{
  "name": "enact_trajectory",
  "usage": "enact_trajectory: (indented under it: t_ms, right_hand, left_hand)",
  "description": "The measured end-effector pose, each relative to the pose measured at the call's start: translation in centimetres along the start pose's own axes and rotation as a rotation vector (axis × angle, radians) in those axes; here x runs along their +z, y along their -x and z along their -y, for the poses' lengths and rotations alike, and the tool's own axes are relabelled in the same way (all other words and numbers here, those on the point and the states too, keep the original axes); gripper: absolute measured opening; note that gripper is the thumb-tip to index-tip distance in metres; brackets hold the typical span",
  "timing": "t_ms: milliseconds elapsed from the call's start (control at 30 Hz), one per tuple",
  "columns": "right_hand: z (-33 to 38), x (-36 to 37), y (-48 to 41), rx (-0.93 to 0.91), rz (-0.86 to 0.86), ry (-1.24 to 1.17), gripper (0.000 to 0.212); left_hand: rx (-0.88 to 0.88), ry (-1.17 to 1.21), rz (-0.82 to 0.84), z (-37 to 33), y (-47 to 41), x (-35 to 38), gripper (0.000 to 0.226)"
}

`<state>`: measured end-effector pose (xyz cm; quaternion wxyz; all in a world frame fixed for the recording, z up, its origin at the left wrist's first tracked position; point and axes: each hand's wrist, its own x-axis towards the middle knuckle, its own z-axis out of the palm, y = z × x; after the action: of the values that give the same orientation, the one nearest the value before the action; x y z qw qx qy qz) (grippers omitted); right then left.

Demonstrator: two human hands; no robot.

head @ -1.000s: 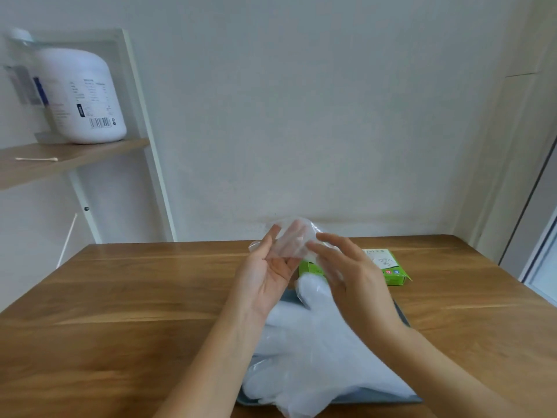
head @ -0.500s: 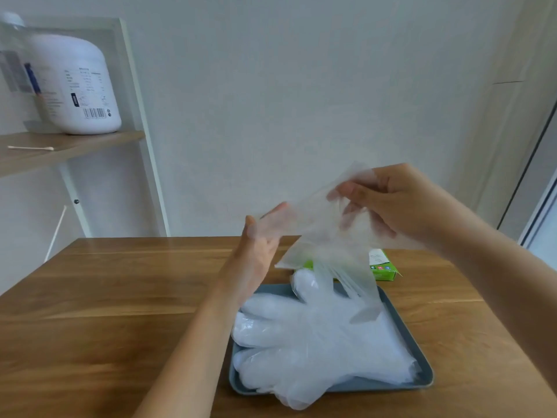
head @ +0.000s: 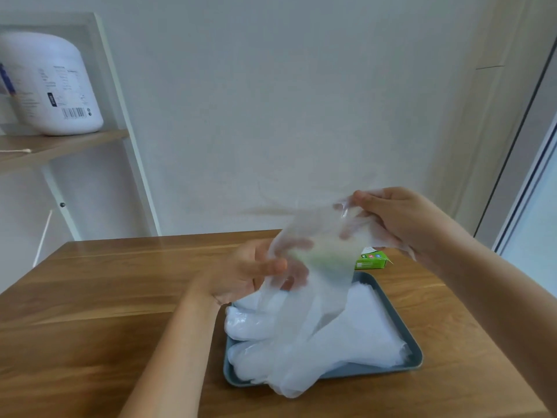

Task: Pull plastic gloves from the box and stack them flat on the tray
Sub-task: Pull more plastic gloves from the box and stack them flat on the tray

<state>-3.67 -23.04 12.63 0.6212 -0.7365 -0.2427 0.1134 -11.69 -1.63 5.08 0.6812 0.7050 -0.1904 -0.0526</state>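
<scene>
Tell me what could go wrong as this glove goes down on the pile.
1. The held glove hangs slack between the right hand, which grips its cuff, and the left hand, which seems to pinch its side edge. It may land folded rather than flat.
2. The stack already spills over the near rim of the tray, so another glove could slide onto the table.
3. The thin film may cling to the fingers on release.

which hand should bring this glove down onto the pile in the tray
Probably the right hand: it pinches the cuff of the held glove, which hangs from it above the stacked gloves on the tray. The left hand only holds one side edge, lower down.
</scene>
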Motion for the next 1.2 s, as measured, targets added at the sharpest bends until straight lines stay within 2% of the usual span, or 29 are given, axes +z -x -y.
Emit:
enact_trajectory:
  t_ms: [67,100,167,267,367,500,600,667,733,767,833,900,967,1100,1200]
  right_hand:
    - [-1.5,0.2,0.2,0.062,0.011,0.029,0.033]
    - [-2.5,0.3,0.2,0.1,-0.003,0.032,0.033]
    - [-4.8,0.3,0.2,0.156,-0.024,0.111,0.033]
    - [-8.3,0.3,0.1,0.154,0.029,0.45,0.037]
    - [-10.9,0.4,0.4,0.144,0.04,0.619,0.033]
    - [-12.6,0.6,0.7,0.123,0.015,0.826,0.033]
    - [-13.0,0.7,0.6,0.133,0.009,0.884,0.033]
    - [-13.2,0.7,0.4,0.139,0.002,0.881,0.033]
    - [-13.5,0.6,0.2,0.147,0.0,0.878,0.034]
    - [-13.6,0.6,0.2,0.152,0.002,0.88,0.035]
    - [-13.7,0.6,0.2,0.148,0.0,0.9,0.036]
    - [-14.0,0.5,0.2,0.128,-0.009,0.926,0.035]
    - [-14.4,0.3,0.1,0.122,-0.007,0.948,0.033]
    - [-14.0,0.1,0.9,0.053,-0.037,1.009,0.026]
    - [-13.0,0.2,2.0,-0.248,-0.087,0.966,0.053]
  left_hand:
    - [-0.071,-0.019,-0.117,-0.3,0.3,-0.2,0.018]
    - [-0.123,-0.024,-0.159,-0.3,0.5,-0.5,0.012]
    - [-0.27,-0.106,-0.198,-0.1,0.9,-1.2,0.016]
    - [-0.504,-0.295,-0.143,-0.4,1.2,-1.5,0.025]
    - [-0.678,-0.394,-0.137,0.1,1.0,-1.7,0.023]
    - [-0.849,-0.505,-0.303,0.9,0.9,-2.2,0.023]
    - [-0.785,-0.652,-0.556,1.4,0.6,-2.9,0.021]
    - [-0.549,-0.815,-0.753,1.5,0.0,-2.3,0.018]
    - [-0.291,-0.845,-0.805,1.3,-1.0,-0.5,0.021]
    - [-0.218,-0.867,-0.747,1.4,-1.6,0.7,0.023]
    - [-0.196,-0.987,-0.507,2.3,-2.8,3.5,0.03]
    - [-0.249,-1.096,-0.269,4.1,-3.7,5.4,0.044]
    - [-0.391,-1.145,-0.117,5.5,-3.9,6.2,0.056]
    - [-0.599,-1.191,0.043,6.9,-3.6,6.1,0.077]
    - [-0.652,-1.12,0.064,7.2,-3.3,5.6,0.089]
